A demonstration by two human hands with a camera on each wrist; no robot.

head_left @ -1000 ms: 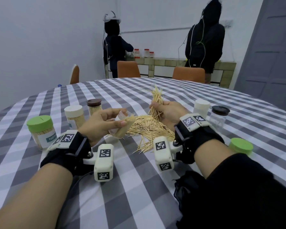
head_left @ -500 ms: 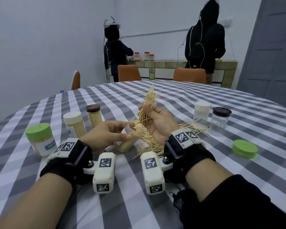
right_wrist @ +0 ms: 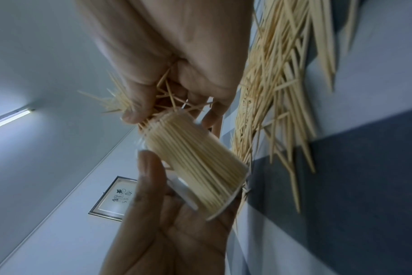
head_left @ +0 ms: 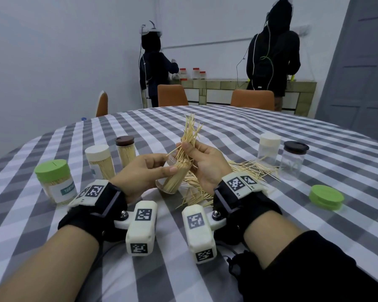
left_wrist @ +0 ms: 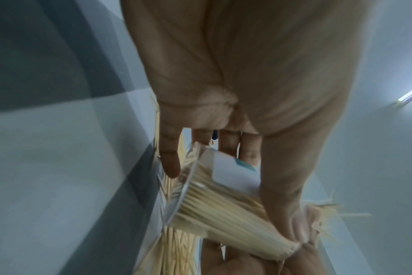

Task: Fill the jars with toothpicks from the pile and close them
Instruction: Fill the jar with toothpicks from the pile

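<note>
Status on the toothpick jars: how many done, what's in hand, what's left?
Done: three capped, full jars on the left, the green-lid jar, white-lid jar and brown-lid jar.
In hand: left hand tilts the open jar, nearly full; right hand feeds in a bundle of toothpicks.
Left: the loose green lid, the pile, and two capped, near-empty jars on the right.

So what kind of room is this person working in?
Probably a plain room set up for recording tasks, not a home kitchen. A round table with a checked cloth holds toothpick jars, and two other people wearing headgear and cables work at a counter by the bare wall.
</note>
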